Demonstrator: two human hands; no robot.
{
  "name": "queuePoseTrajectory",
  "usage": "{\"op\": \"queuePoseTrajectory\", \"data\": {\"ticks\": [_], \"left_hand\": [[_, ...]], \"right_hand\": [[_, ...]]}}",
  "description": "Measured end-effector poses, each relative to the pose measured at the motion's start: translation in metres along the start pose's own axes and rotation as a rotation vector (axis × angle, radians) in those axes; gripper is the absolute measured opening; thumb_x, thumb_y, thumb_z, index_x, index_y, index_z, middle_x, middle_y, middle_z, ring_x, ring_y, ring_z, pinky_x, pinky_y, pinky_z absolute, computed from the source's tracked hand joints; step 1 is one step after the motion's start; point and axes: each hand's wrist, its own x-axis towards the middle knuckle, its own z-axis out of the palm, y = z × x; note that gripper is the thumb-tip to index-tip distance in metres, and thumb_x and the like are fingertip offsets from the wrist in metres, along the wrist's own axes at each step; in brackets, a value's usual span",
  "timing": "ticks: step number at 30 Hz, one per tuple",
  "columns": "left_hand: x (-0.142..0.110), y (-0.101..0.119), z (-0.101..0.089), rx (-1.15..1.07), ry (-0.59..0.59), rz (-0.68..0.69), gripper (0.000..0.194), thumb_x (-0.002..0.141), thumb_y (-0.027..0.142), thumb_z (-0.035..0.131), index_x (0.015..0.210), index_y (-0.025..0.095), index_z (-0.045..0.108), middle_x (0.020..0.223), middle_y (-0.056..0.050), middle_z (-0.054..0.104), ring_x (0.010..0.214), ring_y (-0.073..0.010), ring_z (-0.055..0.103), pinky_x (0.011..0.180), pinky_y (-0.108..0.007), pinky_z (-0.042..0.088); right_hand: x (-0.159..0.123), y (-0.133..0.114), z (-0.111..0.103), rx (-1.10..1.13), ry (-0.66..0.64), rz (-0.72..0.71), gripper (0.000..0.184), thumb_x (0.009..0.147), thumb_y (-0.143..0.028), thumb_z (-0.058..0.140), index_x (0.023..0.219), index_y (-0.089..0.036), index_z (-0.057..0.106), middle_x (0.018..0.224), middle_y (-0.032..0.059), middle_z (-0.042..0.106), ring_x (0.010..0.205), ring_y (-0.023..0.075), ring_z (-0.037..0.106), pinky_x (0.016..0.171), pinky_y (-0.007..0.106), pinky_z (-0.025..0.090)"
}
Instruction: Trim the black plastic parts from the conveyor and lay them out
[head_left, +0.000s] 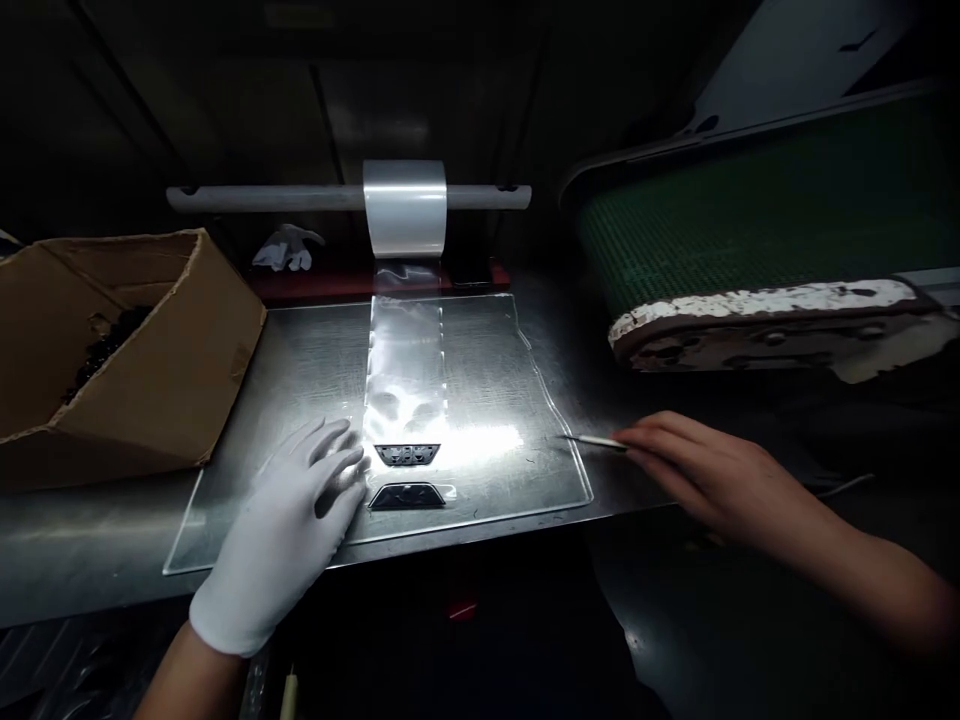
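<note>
My left hand (279,530), in a white glove, rests at the left edge of the clear film strip (405,350), its fingers curved and apart. Beside its fingertips lie two black trapezoid-shaped plastic parts: one (407,455) at the film's near end shows a ribbed, hollow face, and the nearer one (407,496) looks smooth and glossy. Whether the fingertips touch the film I cannot tell. Over the right edge of the clear sheet (487,380), my bare right hand (697,462) pinches a slim white-handled tool (600,441) with a thin dark tip pointing left.
A film roll (405,210) hangs on a grey bar (262,198) at the back. To the left stands an open cardboard box (165,350) holding small dark pieces. A green conveyor belt (765,200) juts in from the right. Crumpled white material (286,247) lies behind the sheet.
</note>
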Motion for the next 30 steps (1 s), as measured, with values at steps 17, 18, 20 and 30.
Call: {"op": "queuePoseTrajectory", "data": {"ticks": [17,18,20,30], "left_hand": [[0.016,0.051,0.022,0.360,-0.137,0.323,0.034,0.099,0.004,0.047,0.123,0.018,0.066,0.110,-0.011,0.072,0.090,-0.0293,0.066,0.078,-0.047,0.055],[0.015,0.050,0.024,0.358,-0.114,0.320,0.032,0.100,0.006,0.048,0.121,0.019,0.066,0.107,-0.010,0.072,0.088,-0.0284,0.065,0.076,-0.046,0.055],[0.011,0.047,0.029,0.341,-0.078,0.315,0.030,0.099,0.004,0.048,0.117,0.019,0.067,0.102,-0.009,0.071,0.085,-0.0269,0.063,0.075,-0.045,0.053],[-0.023,0.036,0.023,0.174,0.049,0.371,0.037,0.094,-0.002,0.050,0.121,0.019,0.062,0.093,-0.007,0.069,0.080,-0.0235,0.062,0.072,-0.043,0.050]], "right_hand": [[0.070,-0.104,0.054,0.253,0.098,-0.266,0.029,0.102,-0.017,0.056,0.121,-0.020,0.078,0.108,0.0103,0.068,0.102,0.0235,0.059,0.090,0.038,0.049],[0.079,-0.115,0.059,0.238,0.073,-0.294,0.028,0.101,-0.016,0.058,0.120,-0.022,0.079,0.106,0.0095,0.068,0.100,0.0233,0.058,0.088,0.038,0.048],[0.091,-0.127,0.067,0.209,0.059,-0.308,0.029,0.100,-0.015,0.059,0.117,-0.023,0.080,0.102,0.0090,0.068,0.096,0.0236,0.057,0.085,0.038,0.047],[0.090,-0.129,0.069,0.164,0.023,-0.278,0.033,0.101,-0.014,0.056,0.123,-0.025,0.078,0.101,0.0082,0.067,0.094,0.0235,0.055,0.085,0.039,0.044]]}}
